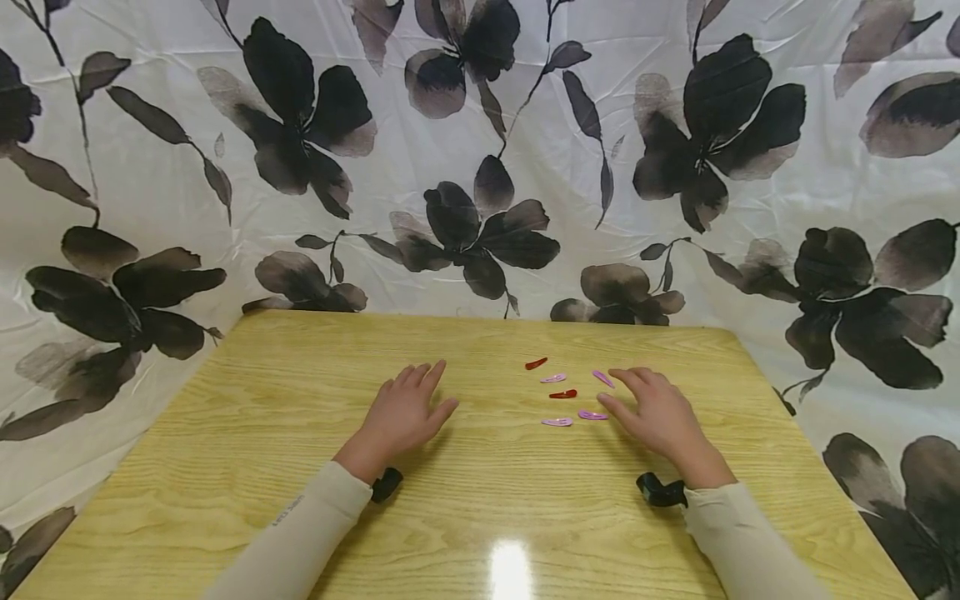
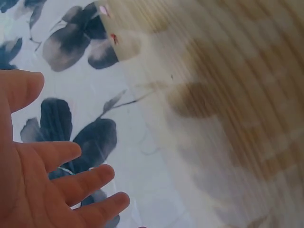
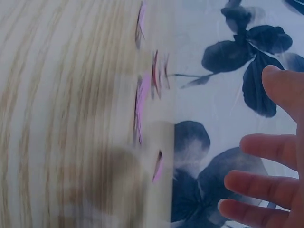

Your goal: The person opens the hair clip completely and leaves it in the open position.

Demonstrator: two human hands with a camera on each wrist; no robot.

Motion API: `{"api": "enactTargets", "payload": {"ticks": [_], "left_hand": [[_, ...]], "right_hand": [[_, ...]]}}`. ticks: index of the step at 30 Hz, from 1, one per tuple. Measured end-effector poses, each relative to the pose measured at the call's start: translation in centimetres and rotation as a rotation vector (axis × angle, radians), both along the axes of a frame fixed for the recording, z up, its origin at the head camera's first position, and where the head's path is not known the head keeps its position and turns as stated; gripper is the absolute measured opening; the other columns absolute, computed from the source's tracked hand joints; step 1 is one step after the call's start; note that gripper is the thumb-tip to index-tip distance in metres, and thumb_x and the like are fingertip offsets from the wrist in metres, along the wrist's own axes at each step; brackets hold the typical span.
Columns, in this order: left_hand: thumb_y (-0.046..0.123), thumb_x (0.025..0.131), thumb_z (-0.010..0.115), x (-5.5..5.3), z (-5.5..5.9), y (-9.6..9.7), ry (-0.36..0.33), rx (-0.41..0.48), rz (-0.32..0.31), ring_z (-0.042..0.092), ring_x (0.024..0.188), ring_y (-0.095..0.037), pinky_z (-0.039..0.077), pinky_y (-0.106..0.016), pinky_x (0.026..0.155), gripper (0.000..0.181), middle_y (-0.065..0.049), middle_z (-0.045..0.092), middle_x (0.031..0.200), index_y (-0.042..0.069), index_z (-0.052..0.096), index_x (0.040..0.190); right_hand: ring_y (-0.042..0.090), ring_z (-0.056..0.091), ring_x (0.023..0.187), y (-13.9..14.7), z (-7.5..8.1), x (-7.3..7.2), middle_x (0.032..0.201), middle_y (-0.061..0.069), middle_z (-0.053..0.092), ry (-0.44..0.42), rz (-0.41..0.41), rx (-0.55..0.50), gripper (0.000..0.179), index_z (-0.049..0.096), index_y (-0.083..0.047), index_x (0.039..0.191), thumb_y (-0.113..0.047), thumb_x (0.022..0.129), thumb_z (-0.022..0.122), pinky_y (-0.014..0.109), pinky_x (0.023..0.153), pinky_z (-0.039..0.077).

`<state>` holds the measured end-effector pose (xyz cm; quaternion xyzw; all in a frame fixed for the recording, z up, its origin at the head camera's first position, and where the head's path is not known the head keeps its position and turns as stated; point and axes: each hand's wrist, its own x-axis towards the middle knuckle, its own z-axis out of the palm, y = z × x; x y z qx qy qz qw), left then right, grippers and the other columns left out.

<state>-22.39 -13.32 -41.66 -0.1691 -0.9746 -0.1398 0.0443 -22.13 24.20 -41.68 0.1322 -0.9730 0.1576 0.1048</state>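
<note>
Several snap hair clips lie loosely grouped on the wooden table, right of its middle. Two are red, a far red hair clip (image 1: 536, 364) and a nearer red hair clip (image 1: 563, 394). Two are pale pink, a back one (image 1: 553, 379) and a front one (image 1: 557, 422). My right hand (image 1: 658, 412) is just right of the group, fingers spread and holding nothing. Its fingertips are close to an upper purple-pink hair clip (image 1: 603, 379) and a lower purple-pink hair clip (image 1: 593, 415). Left of the clips, my left hand (image 1: 405, 412) hovers with extended fingers, holding nothing.
The yellow wood-grain table (image 1: 247, 417) ends at a white cloth (image 1: 585, 192) with dark flowers, which hangs behind it and along both sides. A black wrist camera (image 1: 662, 490) sits at the right cuff, another black camera (image 1: 387, 484) at the left.
</note>
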Motion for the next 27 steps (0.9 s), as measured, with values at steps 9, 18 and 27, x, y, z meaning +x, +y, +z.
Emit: {"api": "enactTargets", "payload": {"ticks": [9, 18, 27], "left_hand": [[0.049, 0.098, 0.047, 0.2, -0.1, 1.6, -0.018, 0.026, -0.023, 0.04, 0.136, -0.041, 0.035, -0.06, 0.105, 0.067, -0.018, 0.046, 0.145, 0.011, 0.033, 0.151], [0.048, 0.099, 0.047, 0.3, -0.5, 3.1, -0.031, 0.042, -0.038, 0.048, 0.13, -0.037, 0.041, -0.056, 0.101, 0.065, -0.017, 0.051, 0.141, 0.011, 0.036, 0.15], [0.045, 0.097, 0.052, 0.3, -0.7, 4.4, -0.038, 0.056, -0.054, 0.052, 0.125, -0.038, 0.043, -0.056, 0.098, 0.064, -0.018, 0.053, 0.138, 0.01, 0.039, 0.148]], "right_hand": [[0.04, 0.054, 0.12, -0.8, -0.3, -0.1, 0.131, 0.017, 0.058, -0.032, 0.008, -0.003, 0.058, 0.057, -0.011, 0.135, -0.052, 0.094, 0.055, 0.059, 0.094, 0.045], [0.039, 0.053, 0.123, -1.4, -0.8, -0.3, 0.134, 0.015, 0.057, -0.053, 0.023, -0.003, 0.058, 0.055, -0.016, 0.138, -0.055, 0.095, 0.051, 0.059, 0.092, 0.046], [0.039, 0.054, 0.121, -2.0, -0.9, -0.2, 0.133, 0.016, 0.058, -0.055, 0.024, -0.004, 0.056, 0.059, -0.014, 0.133, -0.054, 0.095, 0.051, 0.059, 0.09, 0.047]]}}
